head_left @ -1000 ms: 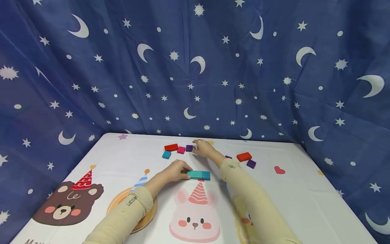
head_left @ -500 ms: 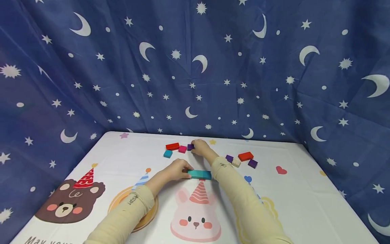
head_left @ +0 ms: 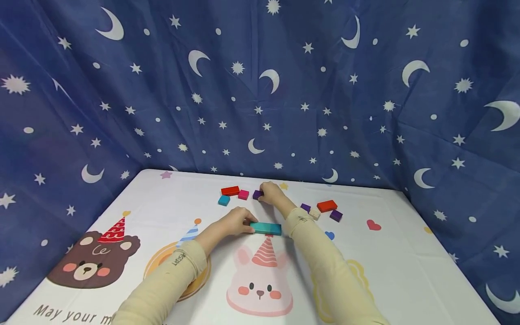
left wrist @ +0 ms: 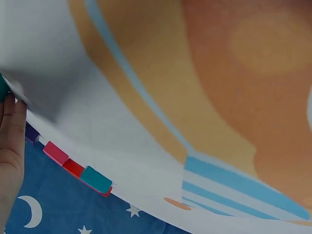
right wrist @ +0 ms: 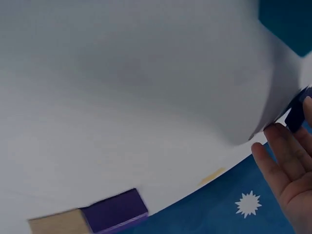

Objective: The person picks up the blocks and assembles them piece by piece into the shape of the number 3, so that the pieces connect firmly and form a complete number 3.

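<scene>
The left hand (head_left: 234, 222) pinches the left end of a teal bar (head_left: 266, 229), and the right hand (head_left: 271, 193) pinches a dark purple block (head_left: 257, 194) between thumb and finger, farther back on the cloth. As far as can be judged, the bar is the one part laid in order: its two shades suggest two pieces end to end, though whether they are fixed together I cannot tell. The purple block is well apart from it, and seven others lie loose. Left of the right hand's grip are a pink block (head_left: 243, 194), a long red block (head_left: 230, 191) and a blue block (head_left: 224, 200); right of that grip, past the wrist, are a plum block (head_left: 305, 207), a pale wooden block (head_left: 314, 214), a second red block (head_left: 327, 206) and a violet block (head_left: 336, 215). Under both grips spreads a white tablecloth (head_left: 394, 257), printed with a rabbit (head_left: 260, 293) on the near side of the bar and a bear (head_left: 95, 262) to the left of the left hand. Beyond the right hand's grip and round both sides hangs a dark blue curtain (head_left: 284, 131) with white moons and stars.
</scene>
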### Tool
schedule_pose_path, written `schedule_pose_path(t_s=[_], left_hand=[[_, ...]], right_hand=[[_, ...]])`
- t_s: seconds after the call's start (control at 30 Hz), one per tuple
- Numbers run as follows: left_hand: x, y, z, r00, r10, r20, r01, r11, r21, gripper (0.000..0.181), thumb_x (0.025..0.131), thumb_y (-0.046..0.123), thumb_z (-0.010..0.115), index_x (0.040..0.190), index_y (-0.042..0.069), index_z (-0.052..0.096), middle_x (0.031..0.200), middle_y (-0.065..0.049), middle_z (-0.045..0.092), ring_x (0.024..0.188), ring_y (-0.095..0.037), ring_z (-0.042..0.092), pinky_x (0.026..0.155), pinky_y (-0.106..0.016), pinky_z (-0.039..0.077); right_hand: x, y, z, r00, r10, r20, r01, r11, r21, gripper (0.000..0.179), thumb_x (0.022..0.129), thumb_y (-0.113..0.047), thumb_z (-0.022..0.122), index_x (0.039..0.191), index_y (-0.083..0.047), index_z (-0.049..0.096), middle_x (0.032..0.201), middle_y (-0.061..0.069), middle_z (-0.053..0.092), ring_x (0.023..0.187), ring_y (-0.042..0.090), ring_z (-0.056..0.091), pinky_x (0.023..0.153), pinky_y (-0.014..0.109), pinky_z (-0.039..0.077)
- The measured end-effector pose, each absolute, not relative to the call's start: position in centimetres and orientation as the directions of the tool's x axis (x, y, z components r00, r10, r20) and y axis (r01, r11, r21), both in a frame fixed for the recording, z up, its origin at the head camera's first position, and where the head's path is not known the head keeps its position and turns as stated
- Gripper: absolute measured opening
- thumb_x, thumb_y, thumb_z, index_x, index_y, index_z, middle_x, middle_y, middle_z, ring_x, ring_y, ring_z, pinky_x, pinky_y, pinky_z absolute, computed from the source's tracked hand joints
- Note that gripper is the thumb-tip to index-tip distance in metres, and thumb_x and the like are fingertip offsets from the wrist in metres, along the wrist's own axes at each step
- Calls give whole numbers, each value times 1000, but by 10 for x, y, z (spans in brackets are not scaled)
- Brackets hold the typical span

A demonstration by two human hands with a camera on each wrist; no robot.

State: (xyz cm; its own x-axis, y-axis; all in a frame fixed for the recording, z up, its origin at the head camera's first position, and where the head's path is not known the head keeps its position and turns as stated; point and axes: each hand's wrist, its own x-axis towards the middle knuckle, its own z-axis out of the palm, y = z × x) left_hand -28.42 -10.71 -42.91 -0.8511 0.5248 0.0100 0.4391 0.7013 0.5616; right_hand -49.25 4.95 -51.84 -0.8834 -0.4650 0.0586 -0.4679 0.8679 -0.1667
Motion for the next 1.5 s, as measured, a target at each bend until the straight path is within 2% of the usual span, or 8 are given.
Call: schedule_pose_path(t_s=[0.17,0.33,0.5,0.7,0.87,1.07,1.17,1.5], left_hand=[[-285,-106,-430,-851,526,7,438,703,561,27,80,11,74,106,4,72,100,-7,73,88,-15,60,86,-31,49],[-284,-109,-434,-862,508,11,431,720,544,27,79,13,75,105,5,72,99,-6,73,90,-15,59,88,-34,48],[-284,-113,-435,-857,515,22,446,719,532,28,80,14,75,106,5,72,100,-6,73,93,-16,61,89,-37,48],[-283,-112,-433,-862,507,17,437,724,534,28,81,13,73,107,4,71,103,-7,72,93,-16,60,88,-36,48],[-284,-111,-430,-863,504,14,434,728,531,28,81,12,73,107,4,71,103,-7,72,90,-15,58,86,-34,48],[-285,-108,-428,-859,511,14,438,722,536,27,81,12,73,107,3,71,103,-8,72,90,-16,58,86,-35,48],[-285,-106,-428,-859,512,14,440,724,531,27,81,12,73,106,3,72,103,-8,72,89,-15,57,86,-34,48],[-286,-104,-430,-864,503,5,425,726,541,27,81,12,74,106,3,72,102,-7,72,85,-14,55,84,-33,48]], right_hand=[[-411,48,-443,-924,-382,-6,-367,894,-258,25,80,-16,74,96,3,68,92,12,70,82,21,62,82,33,51],[-375,50,-425,-912,-403,71,-406,869,-283,29,83,-17,72,102,4,67,97,14,69,85,21,62,84,33,52],[-370,52,-424,-917,-389,94,-397,858,-326,27,81,-14,73,100,4,66,92,13,69,77,17,58,76,29,52],[-366,59,-420,-913,-376,158,-407,822,-398,21,78,-10,74,92,1,64,80,9,66,68,13,52,63,24,46],[-360,66,-417,-921,-342,186,-390,804,-449,25,77,-10,74,95,2,62,82,11,68,71,15,58,63,25,48],[-353,77,-414,-917,-320,238,-398,784,-477,39,78,-11,72,113,2,62,97,15,68,84,20,59,75,31,51],[-350,83,-412,-911,-335,239,-411,776,-478,43,77,-10,70,119,-1,61,102,15,64,83,20,57,75,31,50],[-341,102,-406,-907,-367,204,-418,745,-520,35,80,-12,72,111,-2,59,76,10,63,65,12,51,58,19,40]])
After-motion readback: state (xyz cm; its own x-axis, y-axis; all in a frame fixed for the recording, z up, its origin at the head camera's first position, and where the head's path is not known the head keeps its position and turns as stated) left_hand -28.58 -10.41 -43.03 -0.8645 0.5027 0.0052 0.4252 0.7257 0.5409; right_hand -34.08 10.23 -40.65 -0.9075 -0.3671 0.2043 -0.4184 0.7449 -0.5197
